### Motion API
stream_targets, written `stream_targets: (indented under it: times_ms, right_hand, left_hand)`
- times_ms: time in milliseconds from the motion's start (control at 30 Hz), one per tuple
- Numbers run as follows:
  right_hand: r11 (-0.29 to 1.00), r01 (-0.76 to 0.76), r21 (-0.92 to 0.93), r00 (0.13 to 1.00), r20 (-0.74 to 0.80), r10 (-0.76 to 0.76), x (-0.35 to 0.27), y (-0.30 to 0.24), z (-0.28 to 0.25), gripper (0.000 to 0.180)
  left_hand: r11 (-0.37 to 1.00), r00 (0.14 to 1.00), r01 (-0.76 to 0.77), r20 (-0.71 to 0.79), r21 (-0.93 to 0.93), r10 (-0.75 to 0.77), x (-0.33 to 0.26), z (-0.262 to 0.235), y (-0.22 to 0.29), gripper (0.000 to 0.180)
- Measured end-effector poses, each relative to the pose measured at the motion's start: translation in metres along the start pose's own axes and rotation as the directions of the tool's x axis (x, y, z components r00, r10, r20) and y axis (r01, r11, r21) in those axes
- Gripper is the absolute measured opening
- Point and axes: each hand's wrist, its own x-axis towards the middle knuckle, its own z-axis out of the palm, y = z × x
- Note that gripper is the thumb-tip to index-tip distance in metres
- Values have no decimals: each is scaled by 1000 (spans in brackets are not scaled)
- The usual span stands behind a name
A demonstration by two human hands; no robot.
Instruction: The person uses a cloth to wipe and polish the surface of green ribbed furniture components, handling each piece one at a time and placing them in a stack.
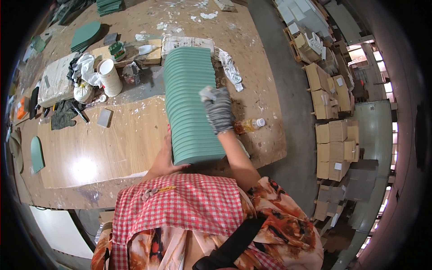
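Note:
A long row of green boards [189, 103] with rounded ends stands tightly packed on the table in front of me. My left hand [164, 157] is bare and lies against the row's near left corner, thumb spread along the near end and fingers up the left side. A grey striped knit glove covers my right hand [218, 110], which is closed around a crumpled whitish cloth [208, 93] at the row's right side. Most of that cloth is hidden in the fist. Just right of the glove lies a clear bottle [248, 125] with amber liquid and a white cap.
Left of the row stand a tall stack of white cups [109, 76] and a paint-smeared pot [131, 73]. A dark glove [64, 114], a small grey block [105, 118] and a single green board [37, 154] lie farther left. A white rag [230, 69] lies beyond my right hand. Cardboard boxes [330, 144] line the aisle.

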Motion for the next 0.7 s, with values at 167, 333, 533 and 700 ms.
stream_targets:
  times_ms: [167,333,533,700]
  right_hand:
    - [974,-165,-153,986,-31,162,11,-33,-31,31]
    - [973,-223,-63,974,-56,219,30,-33,-12,20]
    - [987,-157,-15,987,10,157,30,-16,21,28]
    - [906,39,-421,990,138,21,31,-53,50,29]
  left_hand:
    - [999,999,37,-6,-1,-37,-3,-5,2,133]
    - [998,998,61,6,7,-61,-1,-4,3,133]
    - [998,999,47,-7,-34,-47,1,-2,1,134]
    - [999,1000,25,-12,-20,-26,-1,-2,0,134]
